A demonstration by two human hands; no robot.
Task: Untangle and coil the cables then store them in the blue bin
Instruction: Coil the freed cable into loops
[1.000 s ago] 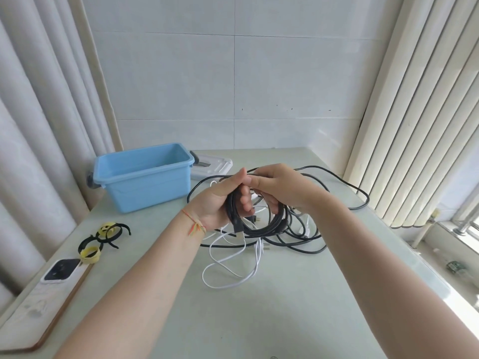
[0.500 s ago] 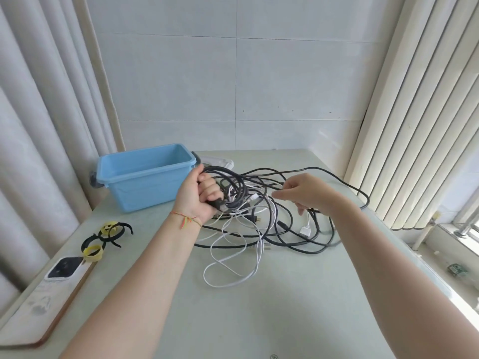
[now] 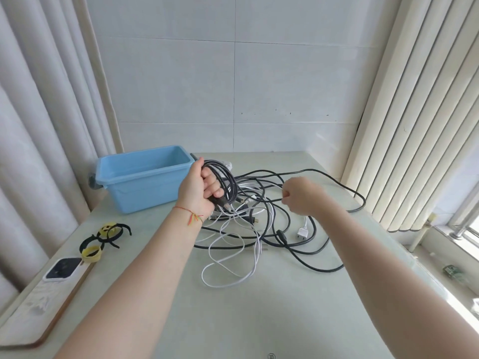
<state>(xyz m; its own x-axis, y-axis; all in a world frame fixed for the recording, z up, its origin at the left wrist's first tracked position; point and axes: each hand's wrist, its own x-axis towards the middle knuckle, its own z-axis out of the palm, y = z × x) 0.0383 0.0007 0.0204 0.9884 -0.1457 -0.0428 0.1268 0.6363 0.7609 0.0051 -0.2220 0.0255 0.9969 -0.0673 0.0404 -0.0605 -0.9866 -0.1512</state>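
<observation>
Pale surface [image 3: 285, 307], blue bin [image 3: 145, 177] at back left; tangled cables [image 3: 259, 224] beside it; left hand [image 3: 199, 190] gripped black coil [image 3: 225, 177], right hand [image 3: 300, 195] pinched a strand; likely snag on white loops

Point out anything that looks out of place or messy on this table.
The black cables and white cable lie knotted together mid-table; only the coil in the left hand is tidy. The blue bin looks empty.

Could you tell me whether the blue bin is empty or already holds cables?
Empty as far as visible: the blue bin shows only bare inner walls.
</observation>
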